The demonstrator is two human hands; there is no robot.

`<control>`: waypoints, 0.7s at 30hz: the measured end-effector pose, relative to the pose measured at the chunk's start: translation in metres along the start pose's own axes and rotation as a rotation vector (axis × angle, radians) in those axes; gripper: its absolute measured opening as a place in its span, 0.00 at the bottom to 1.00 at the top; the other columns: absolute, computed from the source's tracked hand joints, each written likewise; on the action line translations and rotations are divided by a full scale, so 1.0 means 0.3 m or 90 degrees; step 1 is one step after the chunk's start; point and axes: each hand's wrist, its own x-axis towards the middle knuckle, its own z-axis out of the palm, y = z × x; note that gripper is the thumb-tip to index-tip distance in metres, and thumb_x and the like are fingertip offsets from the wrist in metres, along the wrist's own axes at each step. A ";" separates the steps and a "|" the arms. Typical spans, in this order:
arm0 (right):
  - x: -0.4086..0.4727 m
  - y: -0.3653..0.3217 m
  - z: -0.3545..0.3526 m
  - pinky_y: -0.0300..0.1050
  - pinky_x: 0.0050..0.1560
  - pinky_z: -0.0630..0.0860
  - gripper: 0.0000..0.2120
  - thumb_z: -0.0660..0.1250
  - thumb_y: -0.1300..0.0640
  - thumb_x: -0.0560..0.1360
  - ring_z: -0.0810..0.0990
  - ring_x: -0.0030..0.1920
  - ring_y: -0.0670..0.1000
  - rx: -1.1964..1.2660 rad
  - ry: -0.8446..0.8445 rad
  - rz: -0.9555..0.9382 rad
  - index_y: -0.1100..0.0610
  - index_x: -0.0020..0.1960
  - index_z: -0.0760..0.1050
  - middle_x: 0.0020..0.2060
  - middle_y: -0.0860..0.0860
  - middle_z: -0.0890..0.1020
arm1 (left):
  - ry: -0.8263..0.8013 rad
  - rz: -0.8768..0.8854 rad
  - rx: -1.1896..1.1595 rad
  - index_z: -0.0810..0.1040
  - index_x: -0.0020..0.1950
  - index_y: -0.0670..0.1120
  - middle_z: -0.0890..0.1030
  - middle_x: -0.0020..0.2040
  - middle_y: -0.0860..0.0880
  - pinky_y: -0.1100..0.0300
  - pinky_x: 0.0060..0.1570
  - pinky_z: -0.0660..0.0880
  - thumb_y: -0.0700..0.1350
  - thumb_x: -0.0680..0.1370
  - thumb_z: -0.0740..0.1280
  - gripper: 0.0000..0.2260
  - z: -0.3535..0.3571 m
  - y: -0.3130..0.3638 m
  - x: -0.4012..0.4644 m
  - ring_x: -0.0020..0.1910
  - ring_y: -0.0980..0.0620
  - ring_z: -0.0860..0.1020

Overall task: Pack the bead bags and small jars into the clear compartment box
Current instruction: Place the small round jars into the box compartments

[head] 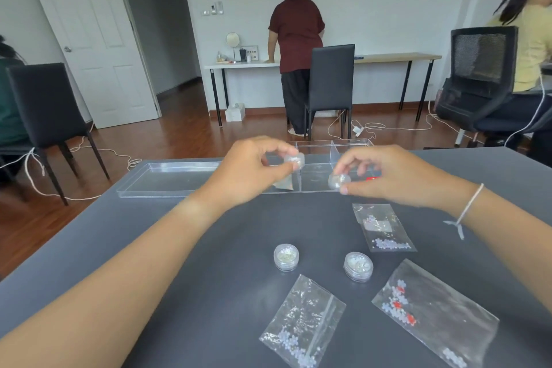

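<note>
Holding one small round clear jar of pale glitter (294,160) pinched in the left hand (249,169), and a second small clear glitter jar (339,182) pinched between thumb and fingertips of the right hand (397,178). Both hands hover over the long clear plastic compartment box (316,185) at the far edge of the dark grey table (209,248).

Box state: dividers visible; something silvery lies in a cell under the left hand, and a red item shows behind the right fingers. I cannot tell which cell holds it.

Still on the table, near me: two more small clear jars (286,257) (358,266), standing upright and apart; a small clear zip bag of pale beads (382,227); a larger clear bag of white beads (301,320); a clear bag of red and white beads (433,317). A flat clear lid (167,178) lies just left of the box.

Step in hand, as I judge it: seating both jars. Notes for doing it well: lower each jar lid-up, straight down between dividers, release only once the base touches the floor. I would group jars in adjacent cells, leaving wider cells for the bags. Risk: the clear walls are hard to see, so a jar may clip a divider and tip.
</note>
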 end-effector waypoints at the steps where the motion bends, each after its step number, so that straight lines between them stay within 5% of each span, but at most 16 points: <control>1: 0.007 0.008 -0.018 0.38 0.49 0.71 0.07 0.71 0.45 0.63 0.74 0.41 0.43 0.004 0.025 0.000 0.41 0.40 0.76 0.41 0.39 0.80 | -0.004 -0.003 -0.005 0.80 0.43 0.58 0.80 0.43 0.59 0.76 0.32 0.66 0.51 0.69 0.71 0.04 0.001 0.010 0.030 0.25 0.63 0.70; 4: 0.042 0.030 -0.060 0.24 0.36 0.67 0.06 0.71 0.47 0.63 0.72 0.35 0.40 0.008 0.080 0.003 0.44 0.39 0.77 0.39 0.39 0.80 | -0.038 -0.013 0.016 0.82 0.43 0.53 0.80 0.39 0.59 0.78 0.29 0.63 0.52 0.69 0.71 0.05 0.015 0.027 0.130 0.25 0.70 0.72; 7: 0.080 0.055 -0.080 0.23 0.31 0.66 0.06 0.72 0.50 0.65 0.72 0.32 0.42 0.008 0.113 0.014 0.47 0.40 0.78 0.38 0.40 0.80 | -0.071 -0.041 0.073 0.82 0.43 0.52 0.81 0.41 0.58 0.75 0.36 0.67 0.52 0.69 0.72 0.06 0.042 0.019 0.220 0.38 0.67 0.76; 13: 0.139 0.095 -0.081 0.23 0.33 0.67 0.06 0.72 0.50 0.66 0.75 0.36 0.47 0.009 0.139 0.042 0.49 0.41 0.78 0.43 0.46 0.82 | -0.137 -0.099 0.177 0.83 0.42 0.49 0.82 0.43 0.54 0.61 0.47 0.73 0.51 0.67 0.73 0.08 0.097 -0.034 0.301 0.46 0.54 0.79; 21: 0.155 0.110 -0.064 0.30 0.38 0.70 0.08 0.72 0.50 0.66 0.75 0.36 0.48 0.017 0.149 0.049 0.51 0.43 0.78 0.43 0.46 0.82 | -0.183 -0.102 0.312 0.81 0.39 0.50 0.79 0.41 0.55 0.60 0.41 0.69 0.50 0.68 0.73 0.05 0.129 -0.037 0.332 0.43 0.53 0.75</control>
